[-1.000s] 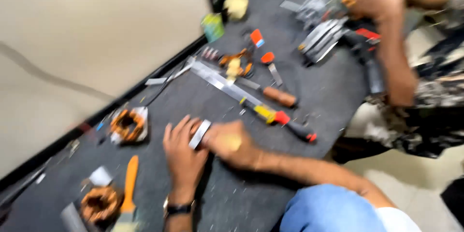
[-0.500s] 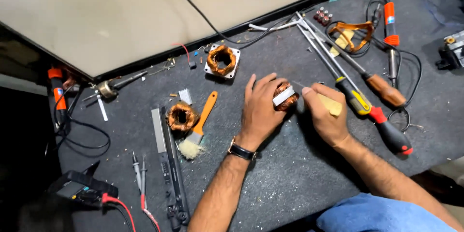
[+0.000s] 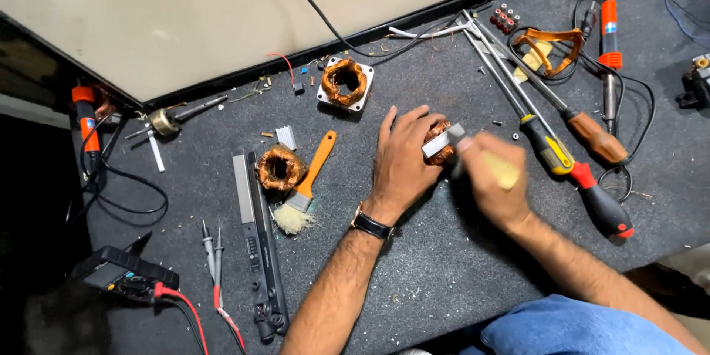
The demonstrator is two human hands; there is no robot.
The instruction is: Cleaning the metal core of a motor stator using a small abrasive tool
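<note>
My left hand (image 3: 401, 159) presses down on a small motor stator (image 3: 441, 140) with copper windings and a grey metal frame, in the middle of the dark mat. My right hand (image 3: 492, 181), blurred by motion, grips a tool with a pale yellow handle (image 3: 503, 170) whose tip meets the stator. A wristwatch (image 3: 371, 224) sits on my left wrist.
Two more copper-wound stators (image 3: 279, 168) (image 3: 344, 83) lie to the left, beside an orange-handled brush (image 3: 307, 185). Several screwdrivers (image 3: 569, 166) lie to the right, near a soldering iron (image 3: 608, 37). A multimeter (image 3: 122, 275) with probes and a black bar-shaped tool (image 3: 255, 244) lie at lower left.
The view has swung from a tilted, blurred look to a steady top-down one. Both hands stay on the stator; my right hand is moving the yellow-handled tool against it.
</note>
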